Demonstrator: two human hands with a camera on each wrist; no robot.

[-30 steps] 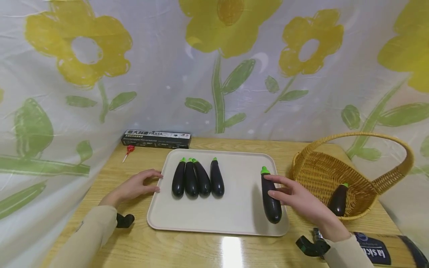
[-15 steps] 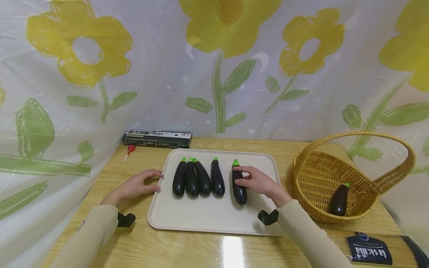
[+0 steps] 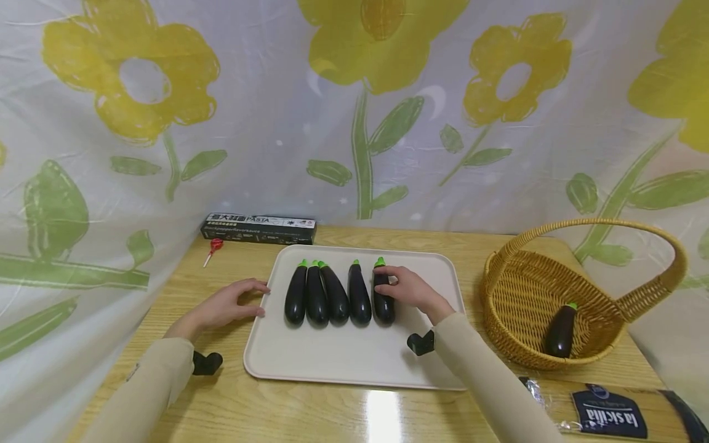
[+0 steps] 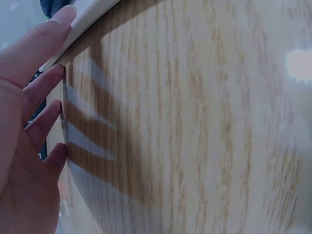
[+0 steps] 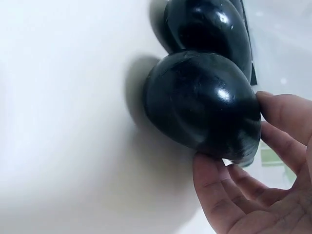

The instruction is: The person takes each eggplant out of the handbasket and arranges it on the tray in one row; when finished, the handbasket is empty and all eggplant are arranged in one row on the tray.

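My right hand [image 3: 405, 287] pinches a dark eggplant [image 3: 383, 307] with a green stem, thumb on one side and fingers on the other. Close up in the right wrist view, that eggplant [image 5: 200, 107] shows its round end over the white surface, against a neighbouring eggplant [image 5: 204, 24]. Several more eggplants [image 3: 317, 300] lie side by side on the off-white tray [image 3: 354, 363], stems pointing away from me. At the tray's left rim, my left hand [image 3: 229, 304] has its fingertips; the left wrist view shows this hand [image 4: 29, 126] with loosely spread fingers and nothing in them.
A wicker basket [image 3: 515, 307] with a tall handle stands to the right, one eggplant [image 3: 560, 331] inside it. In front of it lies a pasta packet [image 3: 609, 409]. Behind the tray are a black pasta box [image 3: 257, 229] and a red lollipop [image 3: 215, 246]. A flowered curtain [image 3: 266, 123] hangs behind.
My right hand has carried the eggplant left across the tray, from near its right edge to beside the others in the row. The left hand has stayed at the rim.
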